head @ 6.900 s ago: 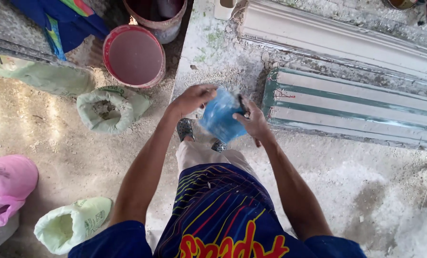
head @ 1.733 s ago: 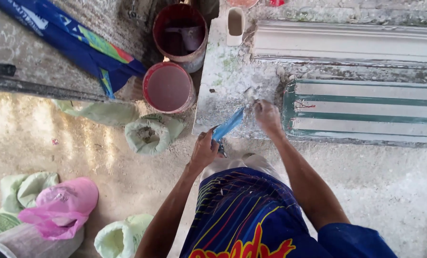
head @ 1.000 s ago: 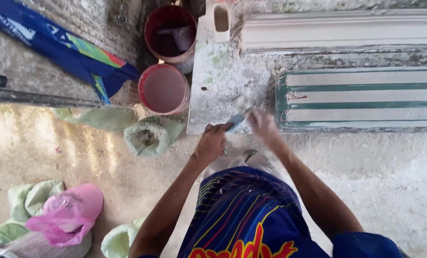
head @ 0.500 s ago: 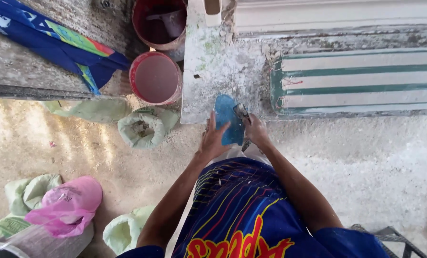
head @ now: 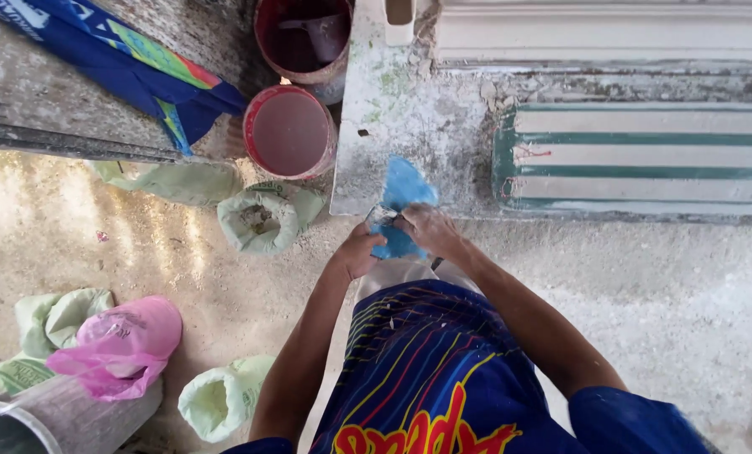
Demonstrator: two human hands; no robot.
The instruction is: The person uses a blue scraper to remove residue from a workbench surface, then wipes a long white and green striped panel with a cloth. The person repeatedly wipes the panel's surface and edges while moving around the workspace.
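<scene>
while both hands close on it, the crumpled blue plastic sheet (head: 401, 208) sits at the near edge of the grey cement slab (head: 393, 126); left hand (head: 361, 250) pinches its lower corner, right hand (head: 426, 231) clamps its middle, its long axis pointing away from the person.

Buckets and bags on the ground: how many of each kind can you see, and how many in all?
Red buckets: 2, one upper and one lower
Pale green sacks: 4
Pink plastic bag: 1
Blue rag in the hands: 1
Total: 8
</scene>
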